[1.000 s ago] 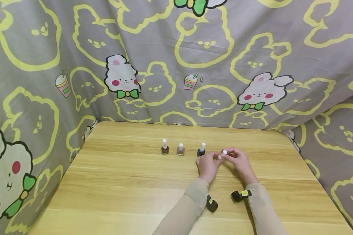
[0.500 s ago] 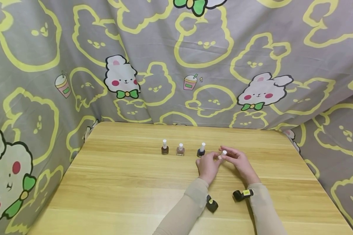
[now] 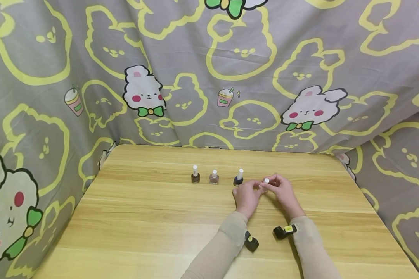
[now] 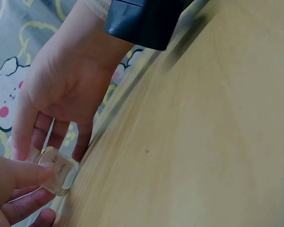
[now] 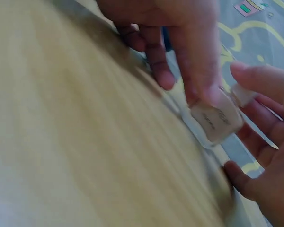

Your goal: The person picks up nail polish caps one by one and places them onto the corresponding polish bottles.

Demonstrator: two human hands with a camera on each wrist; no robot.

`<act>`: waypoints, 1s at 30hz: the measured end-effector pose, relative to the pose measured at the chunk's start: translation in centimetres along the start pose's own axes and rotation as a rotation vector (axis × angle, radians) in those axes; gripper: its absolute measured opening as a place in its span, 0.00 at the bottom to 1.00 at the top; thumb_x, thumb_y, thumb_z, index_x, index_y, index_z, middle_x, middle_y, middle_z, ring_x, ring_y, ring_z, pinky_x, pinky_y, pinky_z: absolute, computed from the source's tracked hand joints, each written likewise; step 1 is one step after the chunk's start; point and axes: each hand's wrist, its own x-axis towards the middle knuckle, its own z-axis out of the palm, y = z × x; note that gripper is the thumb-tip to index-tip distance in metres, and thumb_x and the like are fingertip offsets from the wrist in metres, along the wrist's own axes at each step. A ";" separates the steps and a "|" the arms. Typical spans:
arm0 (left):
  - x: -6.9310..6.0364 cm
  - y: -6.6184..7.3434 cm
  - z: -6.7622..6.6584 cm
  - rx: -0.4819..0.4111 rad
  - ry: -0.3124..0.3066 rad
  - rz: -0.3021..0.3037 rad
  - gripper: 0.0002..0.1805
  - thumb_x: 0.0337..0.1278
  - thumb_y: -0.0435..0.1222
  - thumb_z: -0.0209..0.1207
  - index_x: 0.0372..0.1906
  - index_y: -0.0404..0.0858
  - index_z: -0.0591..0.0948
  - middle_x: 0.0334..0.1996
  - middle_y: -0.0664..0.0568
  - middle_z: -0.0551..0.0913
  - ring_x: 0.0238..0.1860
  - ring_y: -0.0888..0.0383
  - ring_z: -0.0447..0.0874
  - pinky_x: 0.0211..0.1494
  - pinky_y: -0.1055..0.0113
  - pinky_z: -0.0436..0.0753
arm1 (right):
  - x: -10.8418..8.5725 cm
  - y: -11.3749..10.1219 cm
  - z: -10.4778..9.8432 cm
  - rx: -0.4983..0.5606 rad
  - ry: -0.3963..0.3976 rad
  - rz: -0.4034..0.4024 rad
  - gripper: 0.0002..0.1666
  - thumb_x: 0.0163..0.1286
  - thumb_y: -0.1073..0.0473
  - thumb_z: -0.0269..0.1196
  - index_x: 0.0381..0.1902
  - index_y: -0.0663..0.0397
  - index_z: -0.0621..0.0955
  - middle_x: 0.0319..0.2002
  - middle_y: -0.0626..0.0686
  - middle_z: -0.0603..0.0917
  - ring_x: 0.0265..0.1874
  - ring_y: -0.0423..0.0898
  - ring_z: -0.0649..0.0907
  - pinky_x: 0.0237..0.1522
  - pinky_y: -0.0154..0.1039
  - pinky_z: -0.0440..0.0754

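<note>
A small nail polish bottle (image 4: 60,171) of pale, creamy pink with dark lettering is held between both hands just above the table. My left hand (image 3: 248,197) pinches its glass body between thumb and fingers. At the white cap (image 5: 244,94), the thumb and fingers of my right hand (image 3: 283,193) take hold. The cap appears to sit on the bottle's neck. In the head view the hands hide most of the body, and only the white cap top shows clearly. Just left of the left hand stands a dark blue nail polish bottle (image 3: 238,179), upright with a white cap.
Farther left stand a dark brown nail polish bottle (image 3: 195,178) and a mauve one (image 3: 214,179), both upright and white-capped. The wooden table (image 3: 143,221) ends at a patterned grey curtain (image 3: 181,58) behind. Black wrist cameras (image 3: 284,231) are strapped to both forearms.
My right hand's fingers have rocked around the cap, shifting slightly right and then back left. The left hand and the standing bottles stay in place.
</note>
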 end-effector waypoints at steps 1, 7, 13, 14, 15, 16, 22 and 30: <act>0.0 0.0 0.0 0.001 0.002 0.003 0.15 0.49 0.54 0.67 0.41 0.53 0.87 0.38 0.65 0.89 0.40 0.65 0.85 0.48 0.62 0.63 | 0.0 -0.1 0.2 -0.015 0.010 -0.007 0.16 0.60 0.64 0.70 0.37 0.71 0.75 0.34 0.37 0.83 0.38 0.31 0.83 0.42 0.27 0.81; -0.1 0.1 -0.1 0.010 0.002 0.007 0.15 0.49 0.54 0.67 0.41 0.54 0.86 0.37 0.65 0.89 0.40 0.65 0.85 0.48 0.63 0.63 | 0.0 -0.5 0.5 -0.043 0.021 -0.021 0.17 0.60 0.65 0.69 0.37 0.70 0.73 0.34 0.39 0.81 0.36 0.32 0.82 0.40 0.27 0.81; 0.0 0.0 0.0 -0.002 -0.006 -0.010 0.14 0.49 0.53 0.67 0.39 0.53 0.86 0.35 0.66 0.89 0.40 0.66 0.84 0.49 0.61 0.63 | -0.1 0.1 -0.8 0.049 -0.101 0.001 0.27 0.64 0.61 0.67 0.59 0.65 0.75 0.46 0.35 0.84 0.49 0.32 0.81 0.50 0.25 0.77; 0.1 0.0 0.1 -0.004 -0.009 -0.014 0.13 0.49 0.53 0.67 0.39 0.53 0.86 0.35 0.66 0.89 0.40 0.66 0.84 0.49 0.61 0.63 | -0.1 0.2 -1.0 0.063 -0.116 0.000 0.28 0.65 0.61 0.66 0.61 0.64 0.74 0.48 0.34 0.84 0.51 0.32 0.80 0.51 0.25 0.76; 0.1 0.0 0.1 -0.007 -0.010 -0.017 0.13 0.49 0.53 0.68 0.39 0.53 0.86 0.35 0.66 0.89 0.40 0.66 0.84 0.49 0.60 0.63 | -0.2 0.3 -1.2 0.072 -0.133 -0.003 0.29 0.66 0.61 0.65 0.63 0.65 0.73 0.49 0.34 0.84 0.52 0.32 0.80 0.52 0.24 0.76; 0.1 -0.1 0.1 -0.009 -0.012 -0.020 0.13 0.49 0.52 0.68 0.39 0.53 0.86 0.35 0.66 0.89 0.40 0.66 0.84 0.49 0.60 0.63 | -0.2 0.4 -1.4 0.078 -0.150 -0.005 0.29 0.66 0.61 0.65 0.63 0.65 0.73 0.50 0.33 0.85 0.52 0.31 0.81 0.53 0.24 0.76; 0.1 -0.1 0.2 0.000 -0.011 -0.022 0.13 0.49 0.52 0.68 0.40 0.54 0.86 0.36 0.66 0.89 0.39 0.66 0.84 0.50 0.60 0.64 | -0.1 0.7 -1.7 0.096 -0.186 -0.028 0.27 0.67 0.61 0.64 0.59 0.71 0.75 0.47 0.33 0.86 0.50 0.30 0.83 0.52 0.24 0.77; 0.1 -0.1 0.2 -0.004 -0.006 -0.018 0.14 0.47 0.52 0.69 0.40 0.54 0.86 0.37 0.66 0.89 0.39 0.66 0.84 0.50 0.61 0.63 | -0.1 0.4 -1.1 0.095 -0.073 0.013 0.17 0.63 0.61 0.68 0.48 0.65 0.81 0.41 0.35 0.86 0.45 0.33 0.84 0.48 0.28 0.80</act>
